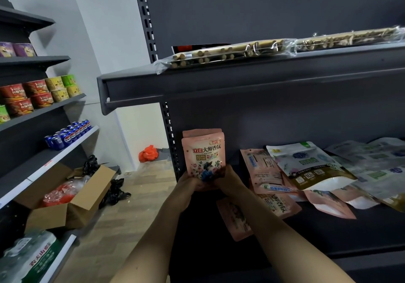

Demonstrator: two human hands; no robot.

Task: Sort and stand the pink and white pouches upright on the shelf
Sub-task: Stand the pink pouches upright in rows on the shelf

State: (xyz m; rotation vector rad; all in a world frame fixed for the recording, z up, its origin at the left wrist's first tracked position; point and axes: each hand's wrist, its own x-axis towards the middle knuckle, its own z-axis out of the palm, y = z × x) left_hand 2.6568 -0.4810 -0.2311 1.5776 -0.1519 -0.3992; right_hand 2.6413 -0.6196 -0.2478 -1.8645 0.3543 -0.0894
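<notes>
Dark grey store shelving fills the view, and the work happens on the lower shelf [328, 239] at its left end, near the slotted upright. Both hands hold a small stack of pink pouches [203, 151] upright by the bottom edge: the left hand [188, 180] curls round the lower left corner, the right hand [228, 178] round the lower right, fingers pinching the stack. At least two pouches stand one behind the other. To the right, more pink pouches [260, 168] and white pouches [306, 164] lie flat in a loose, overlapping heap, still unsorted.

The risk, as I judge it, is toppling: these soft pouches have narrow bases, so once released without support the stack could slump forward or fan apart. A pink pouch [236, 219] lying near the shelf's front could also be knocked off by a forearm.
</notes>
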